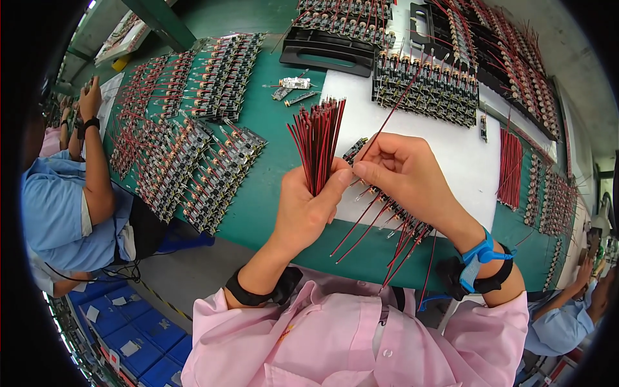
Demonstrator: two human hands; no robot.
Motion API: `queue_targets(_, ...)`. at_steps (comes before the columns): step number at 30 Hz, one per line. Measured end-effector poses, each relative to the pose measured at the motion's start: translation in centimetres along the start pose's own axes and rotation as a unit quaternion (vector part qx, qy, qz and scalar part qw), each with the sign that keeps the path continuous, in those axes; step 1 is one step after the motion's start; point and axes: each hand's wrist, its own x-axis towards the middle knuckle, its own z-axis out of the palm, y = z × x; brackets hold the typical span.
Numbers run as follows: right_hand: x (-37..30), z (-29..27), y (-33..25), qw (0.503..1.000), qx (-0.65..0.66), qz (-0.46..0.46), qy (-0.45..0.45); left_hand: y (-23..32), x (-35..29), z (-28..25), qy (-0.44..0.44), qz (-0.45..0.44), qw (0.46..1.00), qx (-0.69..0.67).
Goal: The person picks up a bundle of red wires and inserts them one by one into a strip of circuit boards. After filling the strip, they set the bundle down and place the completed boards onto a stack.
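My left hand (308, 205) grips a bundle of thin red and black wires (319, 138) that stands upright, fanning out above my fist. My right hand (401, 169) pinches a single red wire (394, 109) between thumb and forefinger, right beside the bundle; the wire runs up and to the right. Under my right hand a row of small circuit boards (387, 206) with red wires attached lies on a white sheet (451, 155). A blue strap (478, 257) circles my right wrist and a black band (258, 293) my left.
Rows of wired circuit boards (193, 142) cover the green table (271, 129) at left; more boards (425, 87) and black trays (329, 51) lie at the back. Another red wire bundle (510, 168) lies at right. People in blue (64, 213) sit on both sides. Blue bins (129, 329) stand below.
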Motion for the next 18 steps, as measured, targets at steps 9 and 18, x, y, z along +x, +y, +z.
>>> queue_targets(9,0.3,-0.6,-0.2,0.986,-0.153,-0.061,-0.006,-0.2,-0.1,-0.1,0.013,0.003,0.999,0.051)
queue_targets(18,1.1,-3.0,3.1,0.972,-0.210,0.030,0.097,-3.9,-3.4,-3.4,0.047,0.091,0.988,-0.115)
